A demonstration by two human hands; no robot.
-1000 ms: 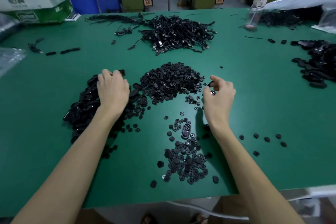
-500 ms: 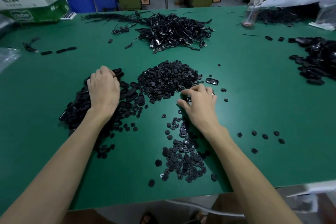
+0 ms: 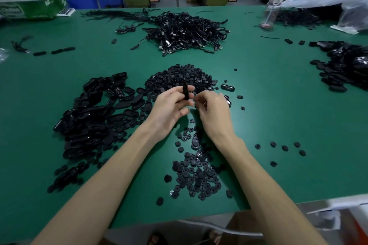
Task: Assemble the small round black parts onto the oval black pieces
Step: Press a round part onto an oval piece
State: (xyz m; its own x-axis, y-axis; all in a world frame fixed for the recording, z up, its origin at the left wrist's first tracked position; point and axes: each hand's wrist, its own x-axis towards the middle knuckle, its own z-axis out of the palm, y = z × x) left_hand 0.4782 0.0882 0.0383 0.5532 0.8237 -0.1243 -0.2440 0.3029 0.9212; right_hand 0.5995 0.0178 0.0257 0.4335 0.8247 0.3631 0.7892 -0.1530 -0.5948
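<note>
From the head view, the left hand (image 3: 171, 103) is raised above the green worktop (image 3: 278, 105), its fingers curled round an oval black piece (image 3: 185, 91) held edge-on at the fingertips. The right hand (image 3: 213, 110) is just beside it, fingers bent toward that piece; whether they pinch a small round part I cannot tell. A pile of oval pieces (image 3: 93, 113) lies left of the left hand, a heap of small round parts (image 3: 179, 76) just beyond both hands, and more round parts (image 3: 196, 177) are scattered between the forearms.
</note>
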